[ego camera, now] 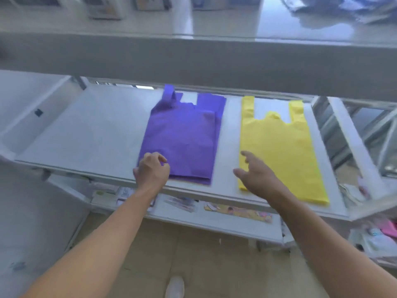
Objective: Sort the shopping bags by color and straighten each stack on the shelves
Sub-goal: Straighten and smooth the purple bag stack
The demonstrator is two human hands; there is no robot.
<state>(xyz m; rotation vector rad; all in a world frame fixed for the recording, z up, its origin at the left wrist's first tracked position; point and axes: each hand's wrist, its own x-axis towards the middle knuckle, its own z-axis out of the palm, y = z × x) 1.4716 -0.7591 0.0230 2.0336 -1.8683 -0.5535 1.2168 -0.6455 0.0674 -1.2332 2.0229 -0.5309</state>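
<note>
A white shelf (86,130) at about waist height holds two flat stacks of shopping bags, side by side but not touching, handles pointing away from the person. The purple stack (184,138) lies near the middle of the shelf. Its layers are slightly out of line, with one edge showing along the right side and the near end. The yellow stack (279,151) lies to its right, its near end reaching the shelf's front edge. The left part of the shelf is bare.

The two hands are apart, one at each stack. The left hand (151,171) sits at the near left corner of the purple stack with its fingers curled; blur hides whether it grips the bags. The right hand (257,177) is spread, fingers loose, over the near left corner of the yellow stack, holding nothing.

A lower shelf (214,224) carries flat printed packets (238,211). An upper shelf (193,54) crosses the top, with blurred blue bags (343,7) at its far right.
</note>
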